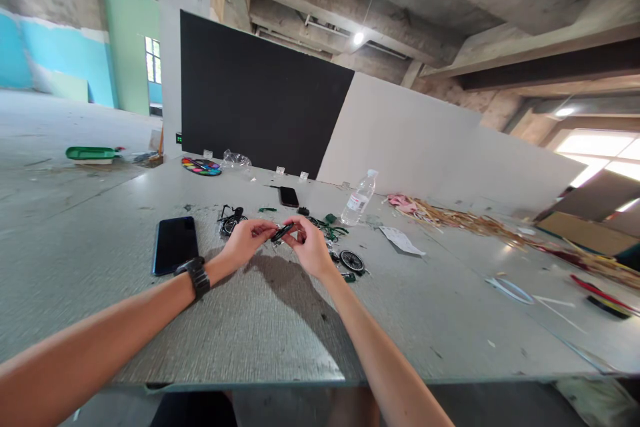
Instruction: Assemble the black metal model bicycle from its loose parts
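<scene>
Both my hands meet over the middle of the grey table [280, 320], and between them I hold a small black part [281, 232], long and slim, tilted up toward 2 o'clock. My left hand [245, 240] has its grip closed on the lower end of the part, thumb and fingertips pinched. My right hand [311, 247] has its grip closed on the upper end, fingers curled over it. The part sits clear of the table, just above it. A black watch [197, 275] is strapped on my left wrist.

At 9 o'clock from my left hand a dark phone [174, 244] lies flat, near the wrist but not touching it. At 11 o'clock from the hands sits a small black wheel assembly [231, 220], and a second, smaller phone [289, 197] lies at 12 o'clock, farther back. At 4 o'clock from my right hand a little black wheel [351, 260] lies flat, with green bits [336, 231] scattered just beyond my right knuckles. A clear bottle [359, 199] stands tilted at 2 o'clock, apart from the hands, and a white paper scrap [401, 240] lies at 3 o'clock. A colour wheel [201, 167] rests on the far edge at 11 o'clock. A heap of straw-like strips [450, 217] runs along the far right side.
</scene>
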Demonstrator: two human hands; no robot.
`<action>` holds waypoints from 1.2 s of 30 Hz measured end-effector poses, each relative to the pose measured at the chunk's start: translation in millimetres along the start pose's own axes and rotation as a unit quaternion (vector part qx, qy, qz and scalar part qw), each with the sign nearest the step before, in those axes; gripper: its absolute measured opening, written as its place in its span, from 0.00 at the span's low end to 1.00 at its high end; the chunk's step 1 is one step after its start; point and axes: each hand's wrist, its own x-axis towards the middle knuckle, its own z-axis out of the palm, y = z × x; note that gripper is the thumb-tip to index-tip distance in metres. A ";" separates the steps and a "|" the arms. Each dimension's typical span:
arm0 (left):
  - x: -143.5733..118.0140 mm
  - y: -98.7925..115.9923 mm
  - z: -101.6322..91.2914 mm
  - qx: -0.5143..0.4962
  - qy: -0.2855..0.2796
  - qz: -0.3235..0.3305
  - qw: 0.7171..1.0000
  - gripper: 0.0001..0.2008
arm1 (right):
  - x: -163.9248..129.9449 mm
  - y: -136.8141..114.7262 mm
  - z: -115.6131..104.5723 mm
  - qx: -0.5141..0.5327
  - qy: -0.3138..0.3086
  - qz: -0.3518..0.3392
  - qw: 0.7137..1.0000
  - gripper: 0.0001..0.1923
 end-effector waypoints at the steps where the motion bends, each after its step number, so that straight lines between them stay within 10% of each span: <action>1: 0.0 -0.1 0.1 0.002 -0.002 0.001 1.000 0.13 | 0.0 -0.2 0.2 -0.001 -0.001 0.001 1.000 0.12; 16: 0.7 2.2 -7.1 0.167 0.082 -0.006 0.982 0.13 | -1.5 2.7 -29.0 -0.120 -0.089 0.061 0.987 0.16; 28: -10.0 8.3 -3.7 0.379 -0.148 0.067 0.911 0.11 | -4.7 3.4 -25.2 -0.216 -0.183 0.060 0.957 0.13; 36: -3.4 -7.4 -7.2 0.423 -0.037 0.145 0.894 0.17 | -3.9 2.1 -23.6 -0.230 -0.188 0.056 0.953 0.10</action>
